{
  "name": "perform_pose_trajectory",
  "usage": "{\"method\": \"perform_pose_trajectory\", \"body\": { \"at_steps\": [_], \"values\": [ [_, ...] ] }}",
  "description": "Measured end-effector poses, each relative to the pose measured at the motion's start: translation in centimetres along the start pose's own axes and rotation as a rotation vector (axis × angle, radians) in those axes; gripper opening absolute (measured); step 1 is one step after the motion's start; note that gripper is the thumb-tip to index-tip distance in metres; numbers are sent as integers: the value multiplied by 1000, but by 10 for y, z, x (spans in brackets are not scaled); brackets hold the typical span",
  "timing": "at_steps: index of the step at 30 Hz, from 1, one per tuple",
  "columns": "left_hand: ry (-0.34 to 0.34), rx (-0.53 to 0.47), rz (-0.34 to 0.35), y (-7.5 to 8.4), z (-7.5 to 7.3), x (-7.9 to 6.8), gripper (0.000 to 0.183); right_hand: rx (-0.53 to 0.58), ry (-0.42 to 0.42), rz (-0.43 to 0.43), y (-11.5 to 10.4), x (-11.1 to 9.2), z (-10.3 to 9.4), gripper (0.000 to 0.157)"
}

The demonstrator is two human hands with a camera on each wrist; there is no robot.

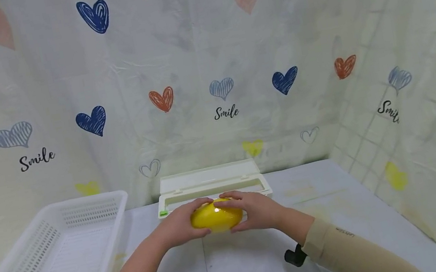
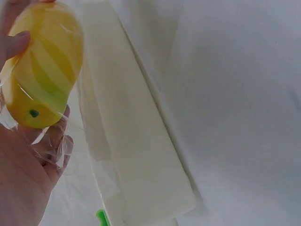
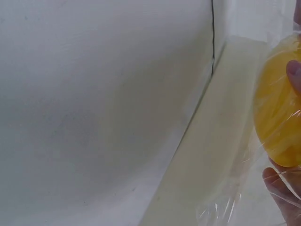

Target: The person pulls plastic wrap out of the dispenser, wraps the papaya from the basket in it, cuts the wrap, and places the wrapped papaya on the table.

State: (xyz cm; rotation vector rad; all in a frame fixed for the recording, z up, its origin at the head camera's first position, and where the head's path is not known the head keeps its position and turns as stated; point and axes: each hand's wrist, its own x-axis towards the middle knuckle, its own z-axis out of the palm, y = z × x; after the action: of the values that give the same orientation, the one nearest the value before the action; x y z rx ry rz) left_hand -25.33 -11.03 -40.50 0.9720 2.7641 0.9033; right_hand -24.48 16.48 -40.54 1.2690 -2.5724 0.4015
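Note:
Both hands hold a shiny yellow mango (image 1: 216,217) above the table, one at each end. My left hand (image 1: 178,224) grips its left end, and my right hand (image 1: 260,209) the opposite end. Seen in the left wrist view, the mango (image 2: 49,70) has a green patch and a small dark green stem spot. Clear plastic film (image 2: 59,146) lies over it and hangs in creases past the left fingers. Film also covers the mango (image 3: 280,108) in the right wrist view. Just behind the hands stands a white cling film box (image 1: 209,176), its lid raised.
A large white plastic basket (image 1: 117,222) with slotted walls stands on the left. A white cover (image 1: 241,268) is spread over the table. Behind hangs a curtain (image 1: 183,40) printed with hearts. A green slider (image 1: 163,212) sits on the box's left front corner.

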Motion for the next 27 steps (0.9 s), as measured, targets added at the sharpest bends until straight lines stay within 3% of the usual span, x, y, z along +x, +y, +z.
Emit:
{"method": "perform_pose_trajectory", "body": {
  "at_steps": [5, 9, 15, 21, 27],
  "values": [
    [21, 39, -81, 4, -8, -6, 76, 61, -21, 87, -1, 3, -3, 72],
    [87, 134, -105, 2, -14, -12, 80, 129, -63, 185, 1, 6, -8, 73],
    [181, 281, -15, 6, -17, -16, 79, 256, -118, 254, 7, 15, -16, 75],
    [152, 420, 126, 5, -5, -7, 81, 399, -175, 334, 16, 24, -22, 73],
    [170, 464, 147, -1, 3, 0, 86, 472, -212, 370, 20, 31, -23, 72]
  ]
}}
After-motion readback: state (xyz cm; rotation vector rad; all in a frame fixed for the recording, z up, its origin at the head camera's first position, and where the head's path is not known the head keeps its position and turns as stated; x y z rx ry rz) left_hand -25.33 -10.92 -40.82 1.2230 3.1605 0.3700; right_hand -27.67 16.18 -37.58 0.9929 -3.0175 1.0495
